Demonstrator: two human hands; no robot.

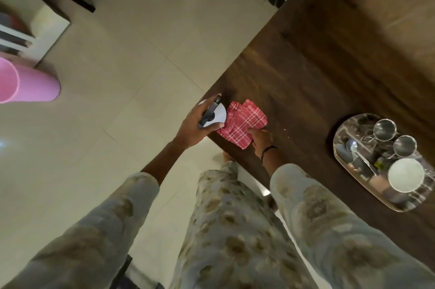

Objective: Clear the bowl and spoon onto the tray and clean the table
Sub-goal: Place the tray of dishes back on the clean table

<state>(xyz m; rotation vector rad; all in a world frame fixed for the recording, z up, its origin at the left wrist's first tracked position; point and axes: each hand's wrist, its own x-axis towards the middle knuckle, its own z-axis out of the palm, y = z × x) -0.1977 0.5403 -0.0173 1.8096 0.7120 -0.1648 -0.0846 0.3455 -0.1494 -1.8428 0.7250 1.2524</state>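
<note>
Gripping a spray bottle (213, 114) in the left hand (193, 128), the person presses the right hand (261, 139) flat-fingered on a folded red checked cloth (242, 122).

Both sit at the table (317, 72) corner nearest the body (an edge just left of the cloth), so a careless wipe could push crumbs (285, 129) or cloth off; well right of the right hand, the tray (339, 145) already holds bowl (406, 175) and spoon (353, 147).
</note>
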